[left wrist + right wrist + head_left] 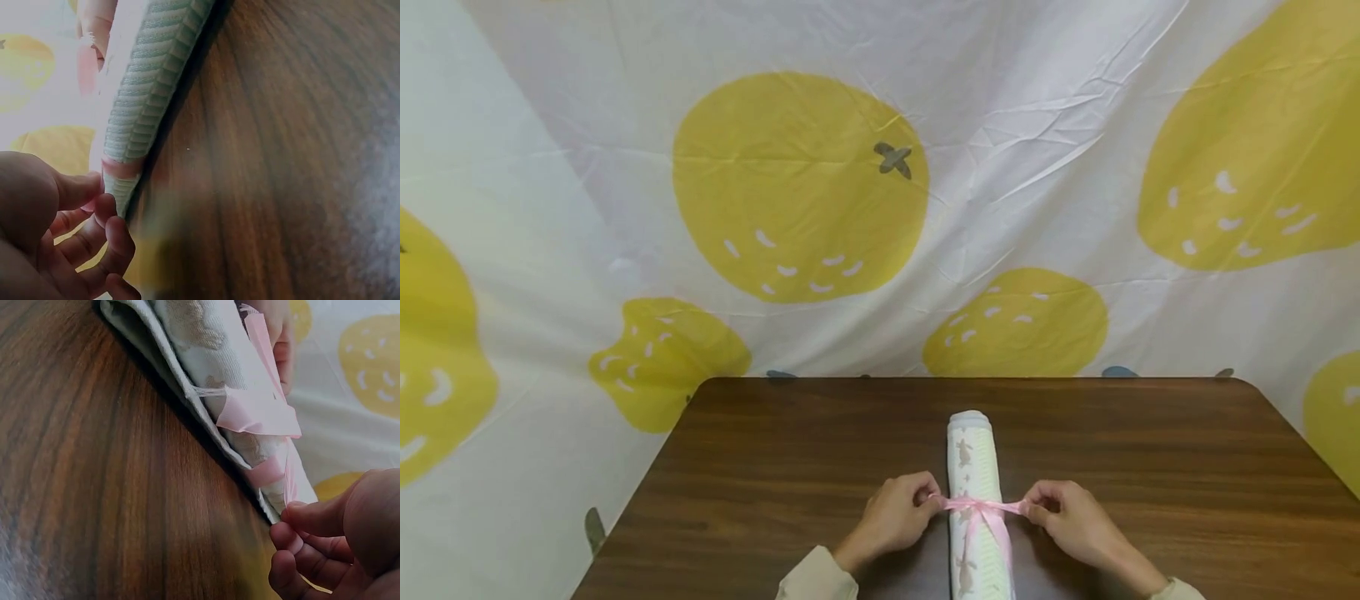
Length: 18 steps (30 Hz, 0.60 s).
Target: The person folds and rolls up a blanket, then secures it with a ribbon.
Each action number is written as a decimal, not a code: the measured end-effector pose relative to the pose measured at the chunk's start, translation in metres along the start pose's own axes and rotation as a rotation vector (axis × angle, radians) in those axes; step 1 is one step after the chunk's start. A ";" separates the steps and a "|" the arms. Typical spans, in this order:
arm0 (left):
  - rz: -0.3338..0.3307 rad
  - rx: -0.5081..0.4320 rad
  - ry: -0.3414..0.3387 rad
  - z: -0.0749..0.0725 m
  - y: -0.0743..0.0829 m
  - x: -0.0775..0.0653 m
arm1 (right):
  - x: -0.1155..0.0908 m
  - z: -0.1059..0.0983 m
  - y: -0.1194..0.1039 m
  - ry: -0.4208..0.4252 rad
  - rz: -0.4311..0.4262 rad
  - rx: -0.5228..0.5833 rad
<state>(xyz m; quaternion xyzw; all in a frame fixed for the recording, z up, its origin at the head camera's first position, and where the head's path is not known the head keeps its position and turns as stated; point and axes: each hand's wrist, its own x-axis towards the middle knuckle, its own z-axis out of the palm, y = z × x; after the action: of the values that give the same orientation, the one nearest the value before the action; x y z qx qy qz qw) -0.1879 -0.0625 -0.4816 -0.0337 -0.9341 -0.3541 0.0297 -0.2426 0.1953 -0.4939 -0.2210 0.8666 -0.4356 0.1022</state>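
Observation:
A rolled white cloth [964,454] with brown animal prints and a ribbed band lies lengthwise on the table. Around its middle runs a pink ribbon [976,505], crossed or looped on top, with loose tails hanging over the roll; a frayed end shows in the right wrist view. On the left of the roll, my left hand [897,510] pinches one part of the ribbon between thumb and finger. My right hand [1075,521] pinches another part on the right side. Between the two hands the ribbon is stretched sideways. Whether a knot is formed cannot be made out.
The dark brown wooden table [820,442] has rounded far corners. Behind it and to the sides hangs a white sheet [985,183] printed with large yellow fruit. Beige sleeves [820,575] cover the forearms at the near edge of the view.

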 end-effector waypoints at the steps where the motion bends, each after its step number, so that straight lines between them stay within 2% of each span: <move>1: 0.002 -0.009 -0.002 0.001 -0.001 0.000 | 0.000 0.001 0.001 0.001 0.002 0.002; 8: 0.083 -0.128 -0.014 0.002 -0.005 0.002 | -0.001 0.000 0.004 0.000 0.004 0.004; 12: 0.116 -0.169 -0.033 -0.004 -0.011 0.002 | -0.002 -0.005 0.006 -0.023 0.003 0.018; 15: 0.159 -0.138 -0.068 -0.015 -0.015 0.002 | -0.003 -0.014 0.008 -0.001 0.000 -0.032; 18: 0.237 -0.021 -0.083 -0.030 -0.020 0.003 | -0.005 -0.027 0.010 0.071 -0.011 -0.142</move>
<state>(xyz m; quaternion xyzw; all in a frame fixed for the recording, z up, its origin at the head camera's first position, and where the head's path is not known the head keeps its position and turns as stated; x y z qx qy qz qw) -0.1913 -0.0975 -0.4724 -0.1586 -0.9202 -0.3564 0.0323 -0.2510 0.2221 -0.4865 -0.2169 0.8971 -0.3813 0.0532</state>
